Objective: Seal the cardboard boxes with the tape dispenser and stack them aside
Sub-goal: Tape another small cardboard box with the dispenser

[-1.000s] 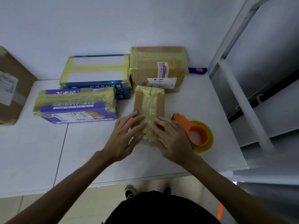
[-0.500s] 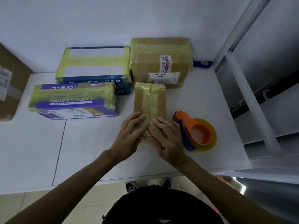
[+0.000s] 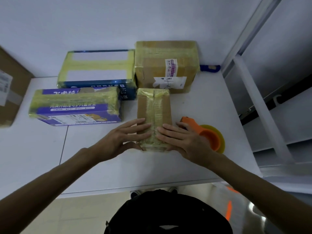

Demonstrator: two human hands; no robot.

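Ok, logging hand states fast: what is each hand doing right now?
Left hand: open, straight fingers pressing the small taped brown cardboard box.
Right hand: open, pressing the same box.

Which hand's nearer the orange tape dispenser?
Right. The right hand presses the small box directly beside the tape dispenser; the left hand rests on the box's far side from it.

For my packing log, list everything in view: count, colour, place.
small cardboard box: 1, brown with yellowish tape, table centre
large cardboard box: 1, brown, back, by wall
blue-and-white box: 1, yellowish tape, back left
purple box: 1, yellowish tape, front left
edge cardboard box: 1, brown, far left
tape dispenser: 1, orange, right of small cardboard box
blue handle: 1, blue, right of large cardboard box
table: 1, white, under everything
left hand: 1, flat on small cardboard box
right hand: 1, flat on small cardboard box
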